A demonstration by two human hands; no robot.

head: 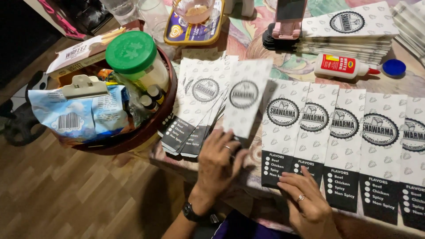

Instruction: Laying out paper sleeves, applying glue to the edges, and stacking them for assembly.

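Just left of the frame's centre, the left hand (217, 163) lifts one white printed paper sleeve (245, 99) by its dark lower end, the grip pinched on that bottom edge with the fingers curled over it. The sleeve stands tilted above a fanned stack of like sleeves (197, 106) on the worktop (274, 66). To the lower right, the right hand (303, 201) rests its fingers, loosely spread, on the dark end of the leftmost sleeve in a flat overlapping row (345, 132); it grips nothing.

The sleeve looks very light, thin and floppy, easily creased, probably slick against its neighbours. A hold at the bottom end, thumb under and fingers over, seems safest; a hard mid-panel squeeze would likely buckle it.

A glue bottle (343, 66) lies in the upper right, a basket of snacks (166, 110) at left.
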